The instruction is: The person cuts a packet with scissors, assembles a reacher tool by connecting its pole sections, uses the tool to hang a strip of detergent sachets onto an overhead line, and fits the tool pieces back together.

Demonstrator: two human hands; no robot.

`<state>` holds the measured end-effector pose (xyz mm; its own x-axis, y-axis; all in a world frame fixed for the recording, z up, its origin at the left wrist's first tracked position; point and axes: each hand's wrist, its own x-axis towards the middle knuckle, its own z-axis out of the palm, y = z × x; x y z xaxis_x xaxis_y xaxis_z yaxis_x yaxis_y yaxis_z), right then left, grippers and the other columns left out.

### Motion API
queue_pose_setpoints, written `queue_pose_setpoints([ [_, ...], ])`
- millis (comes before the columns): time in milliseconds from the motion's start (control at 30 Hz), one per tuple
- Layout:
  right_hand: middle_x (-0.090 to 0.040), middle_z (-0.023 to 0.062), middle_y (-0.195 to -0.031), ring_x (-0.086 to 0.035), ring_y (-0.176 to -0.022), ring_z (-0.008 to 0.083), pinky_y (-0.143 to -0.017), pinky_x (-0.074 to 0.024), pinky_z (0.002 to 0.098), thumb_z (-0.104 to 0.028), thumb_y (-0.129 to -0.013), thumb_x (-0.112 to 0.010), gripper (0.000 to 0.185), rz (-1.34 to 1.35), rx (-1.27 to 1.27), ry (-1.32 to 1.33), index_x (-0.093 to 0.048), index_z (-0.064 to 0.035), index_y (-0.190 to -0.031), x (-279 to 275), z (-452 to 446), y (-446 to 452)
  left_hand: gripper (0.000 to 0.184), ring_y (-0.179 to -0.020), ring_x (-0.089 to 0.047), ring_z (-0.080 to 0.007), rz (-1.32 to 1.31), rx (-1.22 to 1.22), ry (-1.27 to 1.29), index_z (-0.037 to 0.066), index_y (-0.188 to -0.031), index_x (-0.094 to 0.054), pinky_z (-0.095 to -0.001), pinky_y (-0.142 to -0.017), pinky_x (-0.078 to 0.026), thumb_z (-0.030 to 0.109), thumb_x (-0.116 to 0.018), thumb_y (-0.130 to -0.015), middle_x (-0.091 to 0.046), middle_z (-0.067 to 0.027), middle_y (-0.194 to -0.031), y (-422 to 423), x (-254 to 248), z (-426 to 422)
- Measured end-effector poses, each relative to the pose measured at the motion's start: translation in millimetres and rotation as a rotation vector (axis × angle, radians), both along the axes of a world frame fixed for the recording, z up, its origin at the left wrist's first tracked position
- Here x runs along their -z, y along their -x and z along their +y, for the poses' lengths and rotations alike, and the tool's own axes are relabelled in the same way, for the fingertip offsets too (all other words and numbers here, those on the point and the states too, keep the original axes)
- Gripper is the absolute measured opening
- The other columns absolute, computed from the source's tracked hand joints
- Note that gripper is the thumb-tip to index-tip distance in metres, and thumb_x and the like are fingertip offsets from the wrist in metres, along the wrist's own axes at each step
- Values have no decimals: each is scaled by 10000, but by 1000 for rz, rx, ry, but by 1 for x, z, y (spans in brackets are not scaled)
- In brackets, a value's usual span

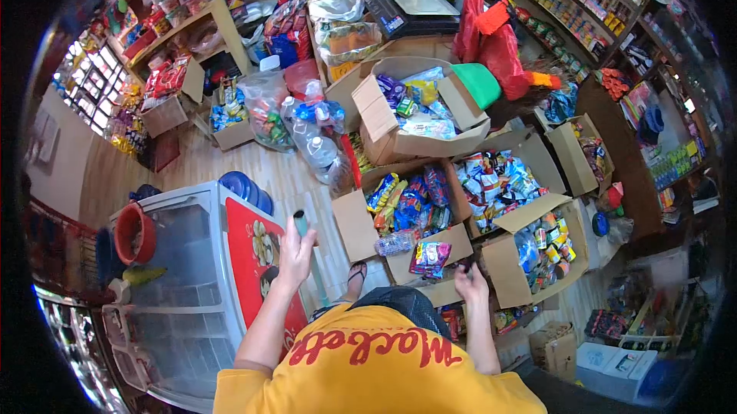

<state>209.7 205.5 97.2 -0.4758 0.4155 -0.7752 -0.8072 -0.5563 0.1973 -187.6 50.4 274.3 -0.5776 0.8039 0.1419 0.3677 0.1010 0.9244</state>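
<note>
My left hand (295, 254) is wrapped round a grey-green pole (320, 285) with a dark, hollow-looking end above the fist. The pole slants down towards the floor near my sandalled foot (356, 277), and its lower end is hidden. Beside an open carton of colourful packets (414, 203), my right hand (470, 285) has its fingers curled together, with something small and dark at the fingertips that I cannot make out. A pink and purple packet (431, 257) lies on that carton's front flap, left of my right hand. A clear plastic bottle (394, 243) rests at the same carton's edge.
A glass-topped chest freezer (180, 230) with a red front panel stands at my left. More open cartons crowd the right, including one with cans and packs (549, 253) and a tall one (418, 134). Bagged bottles (315, 137) sit ahead; stocked shelves (568, 3) line the back.
</note>
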Motion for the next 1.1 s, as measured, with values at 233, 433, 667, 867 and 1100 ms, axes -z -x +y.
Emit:
queue_pose_setpoints([
  [233, -590, 106, -832, -608, -764, 256, -696, -536, 387, -98, -816, -626, 292, -17, -350, -998, -493, -75, -1074, -196, 4, 157, 418, -598, -438, -68, -448, 156, -387, 96, -1244, -331, -202, -526, -386, 355, -442, -936, -467, 0, -790, -29, -54, 22],
  [433, -570, 108, -840, -614, -766, 262, -690, -526, 396, -118, -815, -641, 374, 125, -402, -1243, -433, -60, -1121, -278, 7, 229, 353, -659, -495, -95, -614, 210, -375, 56, -1055, -438, -223, -609, -425, 383, -459, -922, -480, -30, -794, -57, -47, 17],
  [667, -582, 118, -866, -646, -793, 308, -662, -565, 388, -136, -853, -597, 324, 199, -494, -1272, -416, -59, -1110, -287, -11, 271, 368, -660, -477, -75, -538, 181, -280, 47, -1011, -454, -211, -608, -415, 405, -434, -928, -480, -18, -785, -66, -71, 0],
  [867, -576, 123, -866, -646, -790, 306, -651, -571, 396, -101, -874, -554, 318, 157, -452, -1367, -364, -49, -1125, -302, -11, 273, 362, -614, -452, -57, -511, 145, -268, 48, -988, -453, -189, -553, -381, 403, -404, -940, -475, -8, -748, -67, -85, 2],
  [1100, -564, 119, -840, -646, -747, 285, -602, -571, 370, -91, -896, -511, 303, 68, -414, -1515, -328, -49, -1134, -308, -6, 283, 341, -598, -432, -48, -506, 160, -269, 52, -987, -444, -185, -535, -365, 386, -392, -948, -469, -7, -732, -66, -82, 5],
])
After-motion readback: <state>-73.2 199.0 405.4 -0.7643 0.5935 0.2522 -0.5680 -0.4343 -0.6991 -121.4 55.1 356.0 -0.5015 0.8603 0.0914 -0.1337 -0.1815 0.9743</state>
